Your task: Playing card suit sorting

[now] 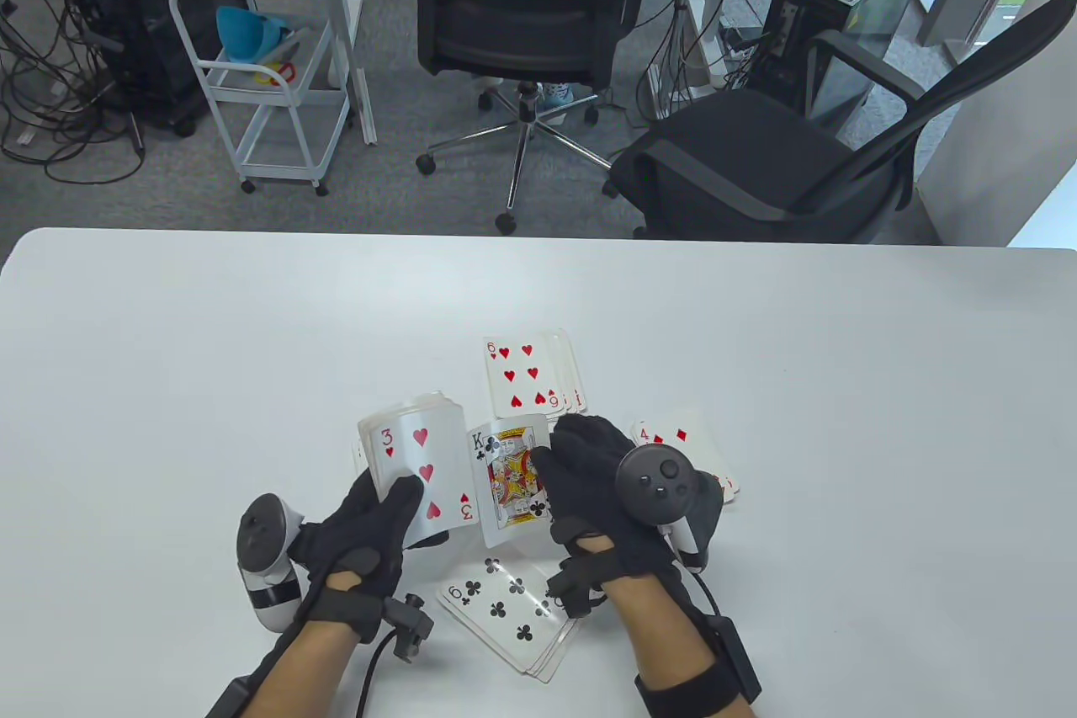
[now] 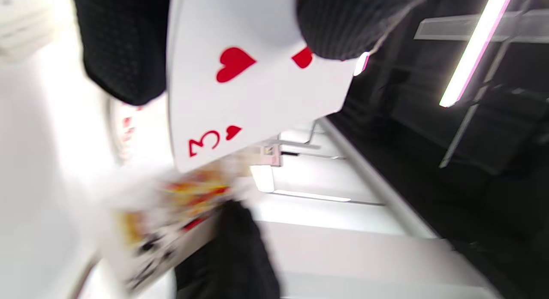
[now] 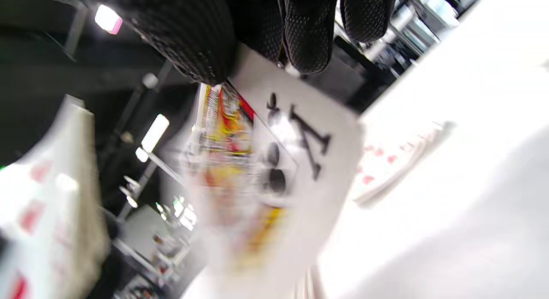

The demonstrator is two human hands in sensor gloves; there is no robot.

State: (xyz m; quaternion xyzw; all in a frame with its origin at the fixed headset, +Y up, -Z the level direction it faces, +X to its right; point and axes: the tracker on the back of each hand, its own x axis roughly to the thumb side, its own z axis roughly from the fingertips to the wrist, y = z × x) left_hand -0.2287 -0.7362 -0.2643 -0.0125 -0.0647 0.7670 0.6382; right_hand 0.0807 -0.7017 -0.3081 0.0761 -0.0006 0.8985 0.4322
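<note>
My left hand (image 1: 370, 533) holds a deck of cards above the table, the three of hearts (image 1: 421, 470) on top, also shown in the left wrist view (image 2: 240, 97). My right hand (image 1: 589, 474) pinches the king of clubs (image 1: 511, 476) just right of the deck; it shows blurred in the right wrist view (image 3: 274, 161). On the white table (image 1: 210, 348) lie three face-up piles: hearts topped by a six (image 1: 520, 375) behind, diamonds topped by a four (image 1: 686, 440) partly hidden by my right hand, and clubs topped by a six (image 1: 505, 604) near the front edge.
Two black office chairs (image 1: 538, 36) (image 1: 757, 154) and a white cart (image 1: 269, 78) stand on the floor beyond the table's far edge. The table's far half bears nothing.
</note>
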